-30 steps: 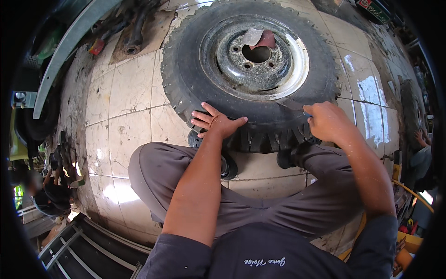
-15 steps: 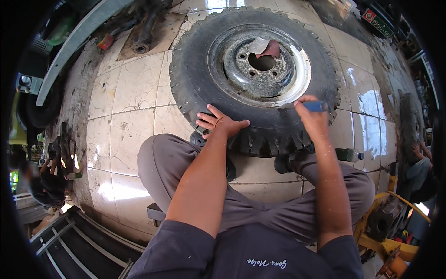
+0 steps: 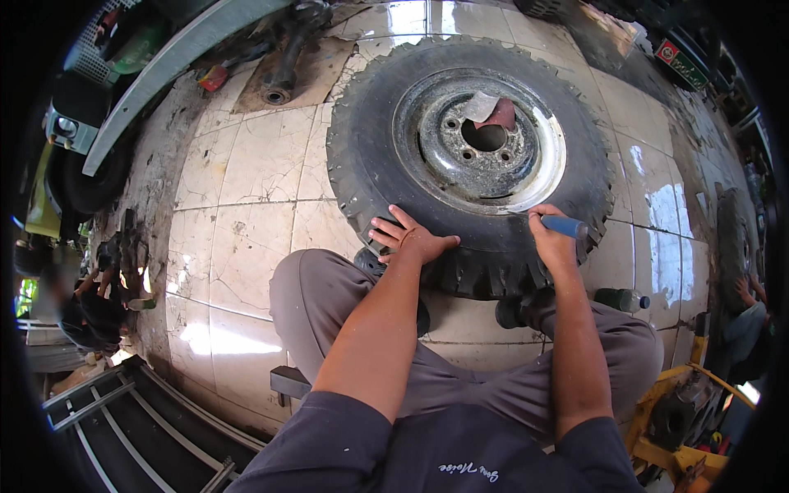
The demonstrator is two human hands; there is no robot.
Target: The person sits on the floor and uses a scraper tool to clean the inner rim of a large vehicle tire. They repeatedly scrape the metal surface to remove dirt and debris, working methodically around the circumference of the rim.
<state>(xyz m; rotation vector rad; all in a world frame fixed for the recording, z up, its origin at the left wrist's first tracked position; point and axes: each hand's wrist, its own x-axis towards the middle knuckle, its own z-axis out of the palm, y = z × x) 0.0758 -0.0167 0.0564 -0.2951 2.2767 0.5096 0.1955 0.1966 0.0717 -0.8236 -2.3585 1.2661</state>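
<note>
The tyre (image 3: 460, 156) lies flat on the tiled floor (image 3: 246, 197). The left hand (image 3: 411, 240) rests on its sidewall, fingers spread; the right hand (image 3: 552, 240), arm straight, grips a blue-handled tool (image 3: 552, 222) at the rim (image 3: 538, 185).

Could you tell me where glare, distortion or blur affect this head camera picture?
Head view: bright glare on the glossy floor tiles at lower left and right of the tyre; fisheye bending curves the tile joints near the dark rim; the left hand and right hand are sharp, the far-left edge is blurred.

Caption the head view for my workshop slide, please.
Left hand flat on a tyre, right hand gripping a blue-handled tool.
</note>
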